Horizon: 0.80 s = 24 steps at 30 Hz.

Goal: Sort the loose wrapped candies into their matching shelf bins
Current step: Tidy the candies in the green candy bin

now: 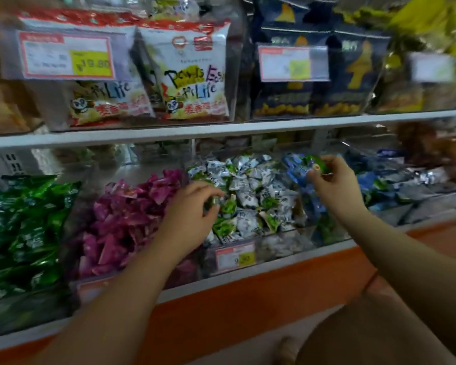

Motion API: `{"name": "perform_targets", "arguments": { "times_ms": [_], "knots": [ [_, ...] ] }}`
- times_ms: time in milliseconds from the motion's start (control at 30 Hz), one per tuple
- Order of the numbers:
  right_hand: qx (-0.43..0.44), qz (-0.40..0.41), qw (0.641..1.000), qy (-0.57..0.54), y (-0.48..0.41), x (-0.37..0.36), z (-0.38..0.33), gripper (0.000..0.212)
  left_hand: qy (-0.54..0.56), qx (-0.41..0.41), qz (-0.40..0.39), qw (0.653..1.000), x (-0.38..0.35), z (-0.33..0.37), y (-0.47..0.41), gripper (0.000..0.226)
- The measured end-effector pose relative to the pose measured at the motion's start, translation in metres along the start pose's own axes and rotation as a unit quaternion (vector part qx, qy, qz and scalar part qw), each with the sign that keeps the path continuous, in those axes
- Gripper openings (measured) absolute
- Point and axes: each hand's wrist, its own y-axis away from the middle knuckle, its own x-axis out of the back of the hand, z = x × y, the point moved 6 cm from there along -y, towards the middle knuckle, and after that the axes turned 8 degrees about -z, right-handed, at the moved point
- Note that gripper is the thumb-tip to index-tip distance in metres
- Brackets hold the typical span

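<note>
Clear shelf bins hold wrapped candies: dark green ones point(24, 219) at the left, magenta ones point(132, 214), then silver-and-green ones point(250, 191), and blue ones point(379, 185) at the right. My left hand point(192, 219) reaches into the silver-and-green bin, its fingers curled around a small green-wrapped candy point(215, 202) at the bin's left side. My right hand point(332, 183) is raised over the divider between the silver-and-green and blue bins and pinches a bright green candy point(317, 164) together with a blue wrapper.
A white shelf rail point(221, 131) runs above the bins, with snack bags point(192, 75) and dark blue bags point(313, 75) on the upper shelf. A price tag point(234, 256) hangs on the middle bin's front. An orange shelf front point(248, 291) lies below.
</note>
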Motion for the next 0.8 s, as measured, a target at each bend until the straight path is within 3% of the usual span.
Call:
{"name": "perform_targets", "arguments": {
  "times_ms": [133, 333, 600, 800],
  "knots": [
    [-0.053, 0.096, 0.994, 0.021, -0.027, 0.033, 0.029, 0.030, -0.021, 0.001, 0.012, 1.000, -0.008, 0.004, -0.014, 0.021],
    [-0.094, -0.025, 0.986, 0.139, -0.055, 0.026, 0.035, 0.047, -0.024, 0.004, 0.029, 0.999, -0.006, 0.007, -0.016, 0.022],
    [0.053, -0.094, 0.984, 0.140, -0.020, -0.027, -0.036, 0.028, -0.026, 0.001, 0.045, 0.999, 0.017, -0.010, 0.005, 0.022],
    [0.166, -0.194, 0.957, 0.135, 0.020, -0.112, -0.123, 0.021, -0.064, 0.046, 0.091, 0.993, 0.076, -0.055, 0.059, 0.021]
  ]
}}
